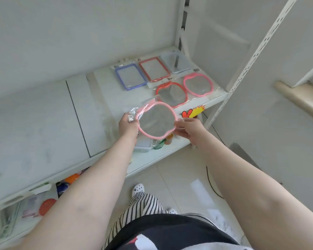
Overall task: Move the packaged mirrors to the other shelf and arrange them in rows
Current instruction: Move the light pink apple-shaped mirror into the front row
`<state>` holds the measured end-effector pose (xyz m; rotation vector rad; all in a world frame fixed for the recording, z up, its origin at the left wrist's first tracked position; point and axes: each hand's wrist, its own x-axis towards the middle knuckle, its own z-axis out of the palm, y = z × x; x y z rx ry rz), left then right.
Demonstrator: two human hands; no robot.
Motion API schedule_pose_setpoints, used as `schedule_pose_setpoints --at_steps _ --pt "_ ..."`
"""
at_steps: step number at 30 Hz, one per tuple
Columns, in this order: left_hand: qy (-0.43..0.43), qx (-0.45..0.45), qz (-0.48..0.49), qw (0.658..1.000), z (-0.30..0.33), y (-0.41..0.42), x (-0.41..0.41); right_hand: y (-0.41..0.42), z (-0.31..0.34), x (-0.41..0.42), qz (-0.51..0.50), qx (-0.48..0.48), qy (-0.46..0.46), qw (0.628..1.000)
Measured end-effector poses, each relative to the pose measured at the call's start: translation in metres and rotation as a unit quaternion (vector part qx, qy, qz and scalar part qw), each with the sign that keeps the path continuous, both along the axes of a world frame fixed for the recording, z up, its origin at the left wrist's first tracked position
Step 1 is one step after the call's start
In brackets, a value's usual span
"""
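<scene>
From my feed, the far left of the upper shelf (pixel 43 123) is bare white board. Below its front edge, on a lower shelf (pixel 152 157), I see blurred clutter, including an orange round lid (pixel 47 206); I cannot count those pieces.

Moving right, my left hand (pixel 127 124) is closed on the left rim of a pink mirror (pixel 156 120), pinching its crinkled clear wrapper. This mirror has a rounded, apple-like pink frame around grey glass, and it hangs in the air just off the shelf's front edge, tilted toward me. My right hand (pixel 188 130) grips the opposite rim, fingers curled on the wrapper.

On the shelf near its right end I count five more packaged mirrors in two rows. The back row holds three rectangular ones: a blue mirror (pixel 130 76), a red rectangular mirror (pixel 154 69) beside it, and a pale grey mirror (pixel 176 63) nearest the back right corner. The front row holds two rounded ones: a red round mirror (pixel 171 94) and another pink one (pixel 197 85) close to the right edge. So six mirrors in all, three rectangular and three rounded.

A red and yellow sticker (pixel 193 111) sits on the shelf's front lip, just above my right hand. Further right stands a white slotted post (pixel 249 64).
</scene>
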<state>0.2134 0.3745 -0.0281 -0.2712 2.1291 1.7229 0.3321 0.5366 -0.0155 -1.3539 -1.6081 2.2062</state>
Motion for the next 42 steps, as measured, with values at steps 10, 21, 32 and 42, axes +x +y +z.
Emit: schedule_pose_setpoints --at_steps 10,21,32,42 --pt "0.069 -0.073 0.024 0.995 -0.015 0.009 -0.059 0.007 -0.015 -0.067 0.001 -0.029 -0.064 0.998" --pt "0.028 -0.085 -0.008 0.996 -0.032 0.021 -0.129 0.007 -0.042 -0.126 -0.032 0.019 -0.111 0.993" --pt "0.072 -0.156 -0.014 0.985 -0.053 0.026 -0.138 0.004 -0.050 -0.136 -0.042 0.058 -0.159 0.985" --pt "0.259 -0.387 -0.232 0.854 -0.048 0.044 -0.103 0.002 -0.048 -0.134 -0.036 0.089 -0.160 0.982"
